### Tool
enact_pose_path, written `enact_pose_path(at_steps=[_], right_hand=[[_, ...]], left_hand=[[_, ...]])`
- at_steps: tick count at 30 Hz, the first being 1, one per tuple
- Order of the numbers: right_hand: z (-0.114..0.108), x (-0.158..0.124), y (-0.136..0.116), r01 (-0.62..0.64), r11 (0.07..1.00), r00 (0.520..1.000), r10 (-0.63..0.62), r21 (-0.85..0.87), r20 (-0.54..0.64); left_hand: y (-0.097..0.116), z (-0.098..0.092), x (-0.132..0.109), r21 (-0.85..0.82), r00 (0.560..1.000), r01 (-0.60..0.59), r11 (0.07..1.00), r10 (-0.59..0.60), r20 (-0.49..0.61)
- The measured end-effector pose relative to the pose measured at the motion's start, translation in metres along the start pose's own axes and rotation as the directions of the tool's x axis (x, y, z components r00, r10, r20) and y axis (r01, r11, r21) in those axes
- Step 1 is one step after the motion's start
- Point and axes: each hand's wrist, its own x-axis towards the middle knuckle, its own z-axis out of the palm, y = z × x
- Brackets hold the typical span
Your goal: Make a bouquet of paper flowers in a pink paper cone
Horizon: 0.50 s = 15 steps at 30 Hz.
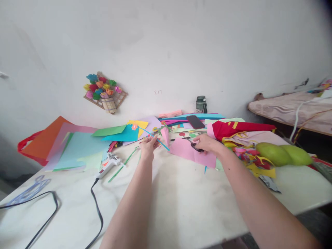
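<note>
My left hand (pixel 148 144) is pinched shut on a small paper flower on a thin blue stick (pixel 160 135), held just above the white table (pixel 181 204). My right hand (pixel 206 143) rests on a pink paper sheet (pixel 185 150), its fingers curled round black-handled scissors (pixel 194 145). The two hands are about a hand's width apart near the table's far middle.
A white glue gun (pixel 109 163) with a black cord (pixel 97 207) lies left of my left arm. Coloured paper sheets (pixel 75 145) spread at the left and back. A phone (pixel 195 121), a dark bottle (pixel 201 104), paper scraps (pixel 249 155) and two green fruits (pixel 284 154) lie right.
</note>
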Motion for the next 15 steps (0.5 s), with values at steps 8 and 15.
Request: enact_pose_path(at_steps=[8,15], right_hand=[[0.017,-0.001,-0.007,0.308,0.877,0.926,-0.365,0.369,0.094],[0.014,0.0,-0.001,0.446,0.891,0.82,-0.445,0.085,0.359]], left_hand=[[0.001,-0.006,0.0,0.019,0.999,0.027,0.999,-0.028,0.038],[0.002,-0.019,0.009,0.101,0.968,0.055,0.993,-0.078,0.24]])
